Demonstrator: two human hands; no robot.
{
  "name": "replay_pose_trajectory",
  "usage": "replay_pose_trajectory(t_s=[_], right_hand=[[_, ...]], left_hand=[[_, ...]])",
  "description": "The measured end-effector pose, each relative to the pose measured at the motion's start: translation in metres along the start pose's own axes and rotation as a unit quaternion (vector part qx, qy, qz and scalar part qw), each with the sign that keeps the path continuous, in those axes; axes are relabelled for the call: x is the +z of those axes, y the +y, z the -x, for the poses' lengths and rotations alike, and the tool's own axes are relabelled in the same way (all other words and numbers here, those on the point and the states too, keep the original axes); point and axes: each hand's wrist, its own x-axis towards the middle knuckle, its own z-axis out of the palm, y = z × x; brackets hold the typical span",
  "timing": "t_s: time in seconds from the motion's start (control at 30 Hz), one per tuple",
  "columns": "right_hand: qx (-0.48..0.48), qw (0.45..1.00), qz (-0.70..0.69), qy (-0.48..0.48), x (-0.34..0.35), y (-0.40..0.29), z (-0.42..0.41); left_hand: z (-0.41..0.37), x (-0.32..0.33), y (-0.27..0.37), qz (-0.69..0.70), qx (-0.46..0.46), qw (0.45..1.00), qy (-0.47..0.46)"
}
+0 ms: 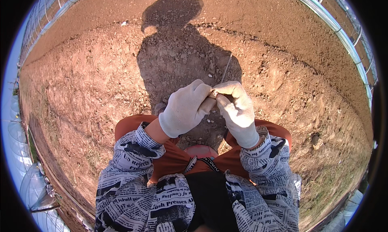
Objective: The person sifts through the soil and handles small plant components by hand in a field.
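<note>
My left hand (188, 107) and my right hand (238, 112) wear whitish work gloves and meet in front of my knees. Between their fingertips is pinched a small brown piece (214, 94), mostly covered by the gloves; its exact kind cannot be made out. Just beyond the right fingers a thin pale rod or stalk (226, 67) slants away over the shaded soil. Whether its lower end is in my fingers or behind them, I cannot tell.
Dry, cloddy soil (100, 68) surrounds me, with my shadow (178, 56) across it. Between my orange-brown trouser legs (132, 126) shows a reddish rounded object (201, 150). Bundled plastic film (342, 35) edges the right; greenhouse hoops (45, 8) stand at left. A dark hole (315, 136) lies right.
</note>
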Motion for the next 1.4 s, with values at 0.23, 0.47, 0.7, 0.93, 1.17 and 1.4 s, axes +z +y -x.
replay_pose_trajectory(t_s=[0.23,0.47,0.7,0.93,1.17,1.4], right_hand=[[-0.045,0.997,0.005,0.054,0.010,0.014,0.003],[-0.063,0.989,0.101,0.091,0.016,0.014,0.004],[0.046,0.986,-0.155,0.049,0.014,-0.003,-0.002],[-0.009,0.988,-0.147,0.045,0.013,0.009,-0.001],[-0.055,0.991,-0.016,0.122,0.024,0.016,0.005],[-0.111,0.968,0.180,0.137,0.025,0.017,0.008]], left_hand=[[0.004,0.014,0.001,0.010,0.014,0.999,0.037],[-0.001,0.022,0.000,0.173,-0.015,0.983,0.061],[-0.003,0.009,0.014,0.320,-0.152,0.935,0.020],[0.001,0.019,0.002,0.182,-0.064,0.979,0.068],[0.003,0.029,0.007,0.205,-0.056,0.973,0.085],[0.004,0.040,0.010,0.265,-0.060,0.951,0.149]])
